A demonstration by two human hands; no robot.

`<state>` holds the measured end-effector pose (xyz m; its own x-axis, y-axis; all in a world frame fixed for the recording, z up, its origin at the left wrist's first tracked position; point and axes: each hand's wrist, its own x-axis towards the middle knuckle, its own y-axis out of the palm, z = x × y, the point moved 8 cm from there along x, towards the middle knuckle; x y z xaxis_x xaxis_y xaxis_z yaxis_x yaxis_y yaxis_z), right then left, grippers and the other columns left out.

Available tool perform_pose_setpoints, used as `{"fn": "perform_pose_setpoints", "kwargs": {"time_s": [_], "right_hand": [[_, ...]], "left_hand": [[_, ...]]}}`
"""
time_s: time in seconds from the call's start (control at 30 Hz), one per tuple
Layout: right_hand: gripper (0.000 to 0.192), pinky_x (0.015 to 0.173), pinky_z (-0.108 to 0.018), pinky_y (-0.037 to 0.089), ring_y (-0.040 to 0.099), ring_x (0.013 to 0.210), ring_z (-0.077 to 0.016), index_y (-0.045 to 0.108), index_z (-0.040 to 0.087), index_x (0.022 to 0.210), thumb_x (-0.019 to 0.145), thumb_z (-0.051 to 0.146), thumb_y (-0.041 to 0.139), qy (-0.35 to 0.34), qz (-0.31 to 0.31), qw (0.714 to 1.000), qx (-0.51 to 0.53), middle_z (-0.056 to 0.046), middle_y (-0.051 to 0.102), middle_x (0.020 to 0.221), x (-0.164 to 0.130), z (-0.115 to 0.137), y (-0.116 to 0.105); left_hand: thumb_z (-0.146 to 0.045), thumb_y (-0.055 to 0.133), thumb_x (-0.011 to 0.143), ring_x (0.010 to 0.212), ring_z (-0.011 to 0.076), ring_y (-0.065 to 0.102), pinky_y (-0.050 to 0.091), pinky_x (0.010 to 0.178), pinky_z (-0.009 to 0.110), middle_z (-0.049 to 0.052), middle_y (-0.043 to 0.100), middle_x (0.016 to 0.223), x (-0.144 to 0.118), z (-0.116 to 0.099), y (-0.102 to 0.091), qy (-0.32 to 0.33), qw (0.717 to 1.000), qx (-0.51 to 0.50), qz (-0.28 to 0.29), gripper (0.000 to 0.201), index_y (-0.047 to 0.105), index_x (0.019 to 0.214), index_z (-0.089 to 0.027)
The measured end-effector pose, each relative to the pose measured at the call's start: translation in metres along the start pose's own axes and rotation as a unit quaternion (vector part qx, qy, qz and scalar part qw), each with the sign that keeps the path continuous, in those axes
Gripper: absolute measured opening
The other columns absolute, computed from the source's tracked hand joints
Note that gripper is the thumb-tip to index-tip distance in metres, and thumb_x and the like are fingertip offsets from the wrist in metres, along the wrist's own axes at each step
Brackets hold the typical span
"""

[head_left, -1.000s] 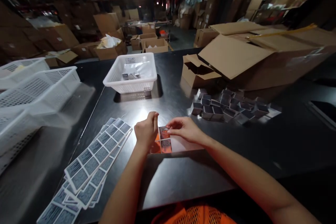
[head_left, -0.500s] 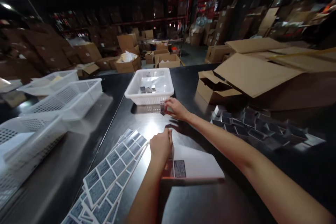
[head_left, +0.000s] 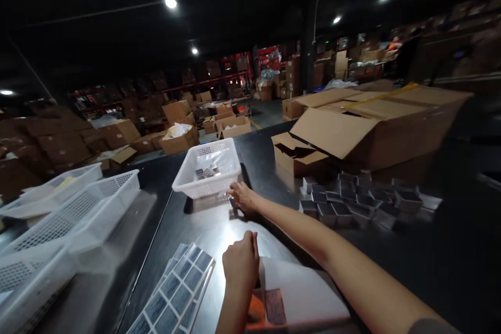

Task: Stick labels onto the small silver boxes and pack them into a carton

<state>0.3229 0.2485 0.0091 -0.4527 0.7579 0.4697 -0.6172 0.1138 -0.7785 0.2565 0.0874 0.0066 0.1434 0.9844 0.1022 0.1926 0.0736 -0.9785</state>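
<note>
Dark, glossy tabletop (head_left: 410, 250) fills the lower view, with bare surface open between my two hands and along the right side toward the near edge.

Nearest, my left hand (head_left: 240, 266) rests as a loose fist, fingers curled together, on the left edge of a white backing sheet (head_left: 305, 295); whether it pinches anything I cannot tell. That sheet lies flat just beside the near edge, with an orange-and-grey label (head_left: 270, 307) on its lower left corner. To the left of the hand, fanned label sheets (head_left: 178, 292) overlap one another and run off the bottom of the view.

Farther out, my right arm stretches across the open middle of the table. My right hand (head_left: 243, 197) lies at the near right corner of a white mesh basket (head_left: 191, 183), fingers touching or almost touching its rim; the fingertips are too blurred to show whether they are spread or closed on something. A few small dark items (head_left: 207, 171) lie inside the basket.

At right, a cluster of small grey open boxes (head_left: 352, 203) sits on the table, apart from the arm. Behind it stand a small open carton (head_left: 299, 159) and a large flattened cardboard box (head_left: 376, 120).

At left, stacked white mesh trays (head_left: 70, 214) crowd that edge. Beyond the table's far edge, warehouse cartons (head_left: 176, 138) stand on the floor.
</note>
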Motion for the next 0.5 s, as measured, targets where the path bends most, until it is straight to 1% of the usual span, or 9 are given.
{"fn": "perform_pose_setpoints", "kwargs": {"time_s": [0.1, 0.2, 0.23, 0.27, 0.33, 0.37, 0.4, 0.47, 0.5], "right_hand": [[0.026, 0.092, -0.041, 0.058, 0.065, 0.107, -0.0208, 0.065, 0.017, 0.118, 0.098, 0.033, 0.065, 0.031, -0.050, 0.997, 0.051, -0.009, 0.065, 0.123, -0.002, 0.000, -0.010], [0.032, 0.090, -0.042, 0.059, 0.062, 0.110, -0.0228, 0.061, 0.016, 0.122, 0.096, 0.032, 0.067, 0.057, -0.145, 0.981, 0.112, -0.010, 0.060, 0.128, -0.015, 0.001, -0.030], [0.036, 0.089, -0.042, 0.059, 0.061, 0.110, -0.0233, 0.058, 0.017, 0.124, 0.094, 0.033, 0.068, 0.064, -0.183, 0.972, 0.135, -0.011, 0.057, 0.131, -0.026, 0.002, -0.038], [0.043, 0.088, -0.042, 0.060, 0.061, 0.110, -0.0237, 0.053, 0.019, 0.126, 0.090, 0.034, 0.072, 0.069, -0.221, 0.960, 0.158, -0.012, 0.053, 0.135, -0.039, 0.003, -0.047], [0.062, 0.091, -0.044, 0.060, 0.060, 0.111, -0.0240, 0.039, 0.026, 0.127, 0.081, 0.036, 0.080, 0.083, -0.291, 0.932, 0.200, -0.012, 0.042, 0.142, -0.076, 0.005, -0.066], [0.070, 0.095, -0.045, 0.060, 0.059, 0.114, -0.0243, 0.032, 0.030, 0.124, 0.077, 0.037, 0.083, 0.091, -0.320, 0.918, 0.215, -0.011, 0.037, 0.145, -0.097, 0.007, -0.075], [0.073, 0.100, -0.046, 0.058, 0.059, 0.117, -0.0244, 0.027, 0.033, 0.120, 0.075, 0.037, 0.084, 0.099, -0.343, 0.906, 0.226, -0.010, 0.034, 0.147, -0.119, 0.009, -0.083], [0.070, 0.104, -0.049, 0.056, 0.057, 0.120, -0.0247, 0.026, 0.034, 0.109, 0.072, 0.038, 0.085, 0.115, -0.367, 0.892, 0.236, -0.007, 0.029, 0.147, -0.159, 0.017, -0.097], [0.069, 0.105, -0.051, 0.056, 0.056, 0.120, -0.0255, 0.026, 0.034, 0.106, 0.071, 0.038, 0.086, 0.125, -0.367, 0.891, 0.239, -0.006, 0.029, 0.145, -0.175, 0.022, -0.101]], "left_hand": [[-0.031, 0.036, 0.105, 0.076, 0.0304, 0.074, 0.031, 0.059, 0.032, 0.013, 0.076, 0.081, -0.001, -0.003, 0.001, 0.007, 1.000, -0.020, -0.012, 0.037, 0.071, 0.098, -0.022], [-0.031, 0.039, 0.105, 0.074, 0.0295, 0.074, 0.033, 0.059, 0.032, 0.011, 0.075, 0.077, -0.001, 0.000, -0.001, 0.002, 0.998, -0.056, -0.024, 0.035, 0.072, 0.096, -0.022], [-0.031, 0.040, 0.104, 0.076, 0.0290, 0.074, 0.035, 0.060, 0.032, 0.010, 0.075, 0.077, -0.001, 0.002, -0.003, -0.003, 0.997, -0.073, -0.029, 0.033, 0.072, 0.101, -0.023], [-0.032, 0.040, 0.105, 0.080, 0.0281, 0.075, 0.037, 0.062, 0.032, 0.009, 0.076, 0.080, -0.001, 0.004, -0.004, -0.012, 0.996, -0.087, -0.035, 0.032, 0.070, 0.110, -0.023], [-0.039, 0.040, 0.105, 0.083, 0.0252, 0.074, 0.042, 0.066, 0.032, 0.008, 0.077, 0.093, -0.004, 0.007, -0.007, -0.026, 0.988, -0.144, -0.054, 0.039, 0.060, 0.133, -0.021], [-0.045, 0.042, 0.104, 0.079, 0.0231, 0.073, 0.044, 0.067, 0.032, 0.008, 0.077, 0.100, -0.006, 0.007, -0.008, -0.029, 0.979, -0.193, -0.063, 0.046, 0.053, 0.141, -0.020], [-0.051, 0.047, 0.100, 0.070, 0.0203, 0.071, 0.045, 0.066, 0.032, 0.009, 0.076, 0.106, -0.008, 0.006, -0.009, -0.029, 0.964, -0.255, -0.070, 0.054, 0.050, 0.144, -0.018], [-0.061, 0.060, 0.089, 0.049, 0.0129, 0.057, 0.043, 0.058, 0.031, 0.009, 0.075, 0.110, -0.012, 0.001, -0.005, -0.026, 0.920, -0.385, -0.061, 0.068, 0.052, 0.141, -0.018], [-0.062, 0.066, 0.083, 0.044, 0.0096, 0.048, 0.040, 0.054, 0.029, 0.010, 0.075, 0.110, -0.014, -0.004, -0.002, -0.026, 0.898, -0.437, -0.049, 0.072, 0.054, 0.139, -0.017]]}}
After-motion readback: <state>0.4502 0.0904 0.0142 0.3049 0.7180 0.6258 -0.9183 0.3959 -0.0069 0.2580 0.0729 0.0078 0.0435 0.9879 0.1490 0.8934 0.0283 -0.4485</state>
